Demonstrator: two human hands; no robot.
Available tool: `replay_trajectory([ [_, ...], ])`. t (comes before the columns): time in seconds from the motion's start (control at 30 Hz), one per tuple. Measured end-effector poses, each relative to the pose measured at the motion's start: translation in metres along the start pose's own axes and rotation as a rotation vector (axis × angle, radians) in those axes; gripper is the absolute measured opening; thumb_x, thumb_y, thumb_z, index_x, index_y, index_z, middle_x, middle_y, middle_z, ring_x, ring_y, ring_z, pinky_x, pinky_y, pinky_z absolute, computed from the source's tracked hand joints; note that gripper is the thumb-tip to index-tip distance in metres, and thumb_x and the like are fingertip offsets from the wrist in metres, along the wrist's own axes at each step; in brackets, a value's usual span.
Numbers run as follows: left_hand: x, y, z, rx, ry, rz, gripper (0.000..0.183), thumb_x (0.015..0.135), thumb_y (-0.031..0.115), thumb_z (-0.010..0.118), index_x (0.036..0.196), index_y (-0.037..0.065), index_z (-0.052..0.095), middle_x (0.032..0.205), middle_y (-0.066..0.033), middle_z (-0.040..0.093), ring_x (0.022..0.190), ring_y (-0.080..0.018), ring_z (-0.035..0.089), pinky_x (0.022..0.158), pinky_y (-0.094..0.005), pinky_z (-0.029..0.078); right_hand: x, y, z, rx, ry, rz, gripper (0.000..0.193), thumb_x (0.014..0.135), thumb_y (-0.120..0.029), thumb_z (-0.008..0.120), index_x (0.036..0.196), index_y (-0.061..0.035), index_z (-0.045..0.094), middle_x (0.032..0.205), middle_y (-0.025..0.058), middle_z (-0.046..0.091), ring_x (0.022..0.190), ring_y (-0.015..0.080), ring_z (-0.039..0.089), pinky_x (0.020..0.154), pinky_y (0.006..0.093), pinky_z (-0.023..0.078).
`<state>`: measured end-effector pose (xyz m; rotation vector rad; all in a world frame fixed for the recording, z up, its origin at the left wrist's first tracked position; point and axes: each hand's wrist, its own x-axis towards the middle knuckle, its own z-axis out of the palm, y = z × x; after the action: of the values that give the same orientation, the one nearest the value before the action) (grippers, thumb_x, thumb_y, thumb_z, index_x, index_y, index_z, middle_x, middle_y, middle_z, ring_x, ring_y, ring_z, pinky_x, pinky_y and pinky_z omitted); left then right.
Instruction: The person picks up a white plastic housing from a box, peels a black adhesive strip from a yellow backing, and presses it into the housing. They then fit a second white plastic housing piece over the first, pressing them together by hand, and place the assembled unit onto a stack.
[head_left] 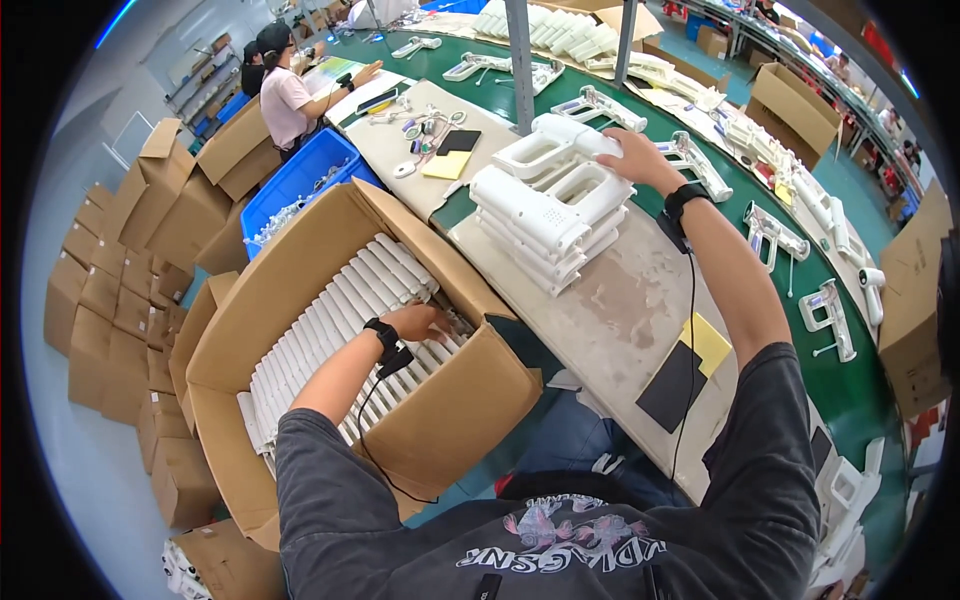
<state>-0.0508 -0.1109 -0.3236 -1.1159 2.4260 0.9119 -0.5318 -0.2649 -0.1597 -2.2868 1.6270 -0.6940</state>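
Note:
My left hand (422,322) reaches down into a large open cardboard box (440,440), at the right end of tightly packed white plastic shells (335,310). Its fingers bend down against the shells; the tips are hidden, so I cannot tell whether they grip one. On the bench, several white gun-shaped plastic housings (545,215) are stacked flat, with handle openings. My right hand (640,160) is closed round the far right end of the top housing (560,150). Both wrists wear black bands with cables.
Left of the bench is a blue bin (300,180) of small parts. Behind my right arm runs a green conveyor (740,215) carrying gun-shaped assemblies. A metal post (521,70) rises beyond the stack. Black and yellow pads (675,385) lie near me; a person (285,95) works at far left.

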Motion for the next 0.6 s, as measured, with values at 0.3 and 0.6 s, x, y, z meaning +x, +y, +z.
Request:
replay_trajectory([
  [0.3,-0.032,0.015,-0.037,-0.114,0.333,-0.005,0.028,0.092,0.026,0.070,0.111,0.006,0.075,0.105,-0.0171,0.072,0.097,-0.0363,0.067,0.085,-0.0410,0.053,0.005,0.012,0.006,0.153,0.125,-0.046,0.047,0.086,-0.014,0.066,0.131,-0.0017,0.061,0.117,0.0179,0.070,0.104,0.0315,0.068,0.096,0.0386,0.051],
  [0.6,-0.194,0.104,-0.142,-0.228,0.673,-0.127,0.025,0.102,0.021,0.059,0.110,-0.001,0.068,0.093,-0.0079,0.068,0.088,-0.0169,0.061,0.083,-0.0320,0.049,-0.008,-0.001,-0.001,0.270,0.282,-0.116,0.028,0.092,-0.005,0.060,0.118,-0.0026,0.070,0.110,0.0115,0.074,0.099,0.0234,0.069,0.091,0.0346,0.054],
])
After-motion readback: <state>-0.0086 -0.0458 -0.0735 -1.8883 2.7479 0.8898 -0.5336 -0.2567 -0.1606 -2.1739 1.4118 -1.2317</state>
